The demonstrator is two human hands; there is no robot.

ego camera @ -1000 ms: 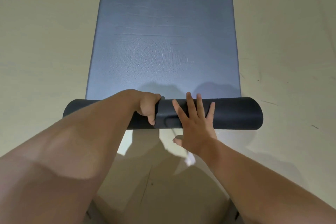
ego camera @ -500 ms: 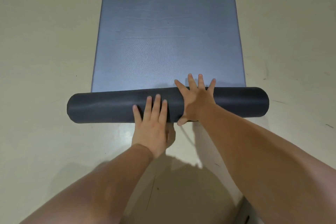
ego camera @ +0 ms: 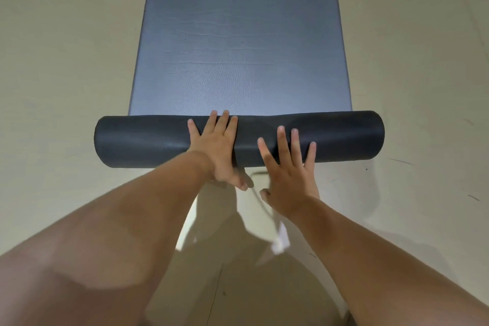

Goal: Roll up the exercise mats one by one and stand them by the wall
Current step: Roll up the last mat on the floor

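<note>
Left hand [ego camera: 217,145] flat, palm pressed on the roll [ego camera: 148,140]; right hand [ego camera: 288,167] splayed flat on it too, neither gripping. Mat [ego camera: 238,47] partly rolled, flat length running ahead on the floor [ego camera: 66,61]. Mid-roll. Next: push forward evenly, keeping ends aligned.

One exercise mat [ego camera: 240,42] lies on the floor [ego camera: 60,61], partly wound into a single dark roll [ego camera: 148,140] at its near end. Two bare hands rest on that roll: the left hand [ego camera: 217,151] and the right hand [ego camera: 288,174]. The left hand shows four fingers [ego camera: 223,122] on the roll plus a thumb below; the right hand shows four spread fingers [ego camera: 281,140] plus a thumb. Two forearms reach in from below.
</note>
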